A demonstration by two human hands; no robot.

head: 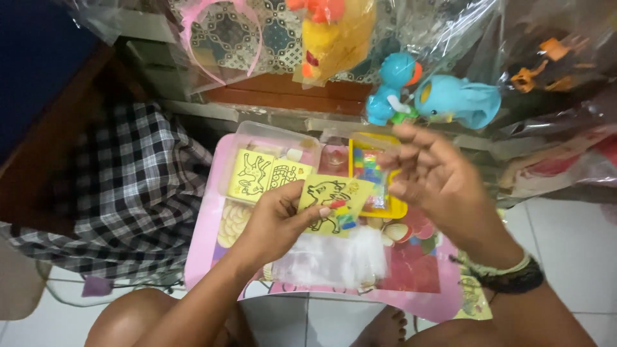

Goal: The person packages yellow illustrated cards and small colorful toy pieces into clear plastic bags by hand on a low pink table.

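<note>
White tiled floor [565, 244], wooden furniture [58, 141]

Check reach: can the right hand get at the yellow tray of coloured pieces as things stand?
Probably yes. The right hand hovers open right beside the yellow tray, fingers already over its edge, nothing between them. The left hand holds a yellow picture card overlapping the tray's left side only.

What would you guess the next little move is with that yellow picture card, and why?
Probably the right hand comes across to pinch the small coloured tubes lying against the yellow card. The left hand already holds that card over a pile of clear bags, and the right hand's fingers are open and empty beside it.
</note>
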